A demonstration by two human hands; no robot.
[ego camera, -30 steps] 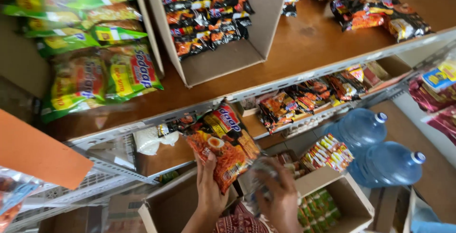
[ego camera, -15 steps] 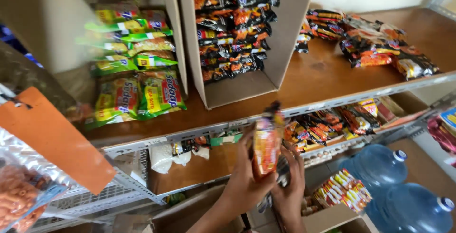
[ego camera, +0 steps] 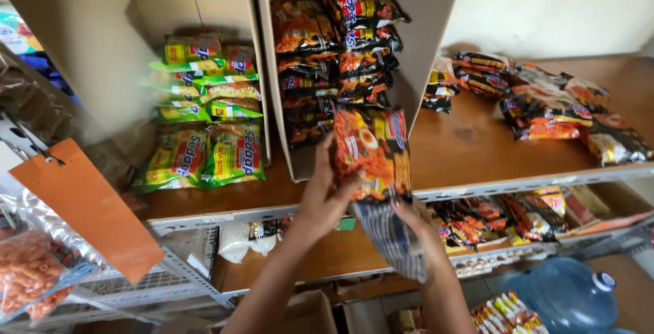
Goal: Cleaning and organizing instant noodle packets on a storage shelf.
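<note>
Both hands (ego camera: 361, 204) clasp an orange noodle packet (ego camera: 371, 151) (upright) before the cardboard box (ego camera: 415, 27).

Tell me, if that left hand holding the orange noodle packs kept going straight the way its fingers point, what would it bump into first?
Probably the stack of dark orange noodle packs in the open cardboard box. The left hand points up and away toward it, already pressed against the held packs; depth is hard to judge.

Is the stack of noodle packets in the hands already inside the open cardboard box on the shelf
No, both hands hold the noodle packets in front of the cardboard box.
</note>
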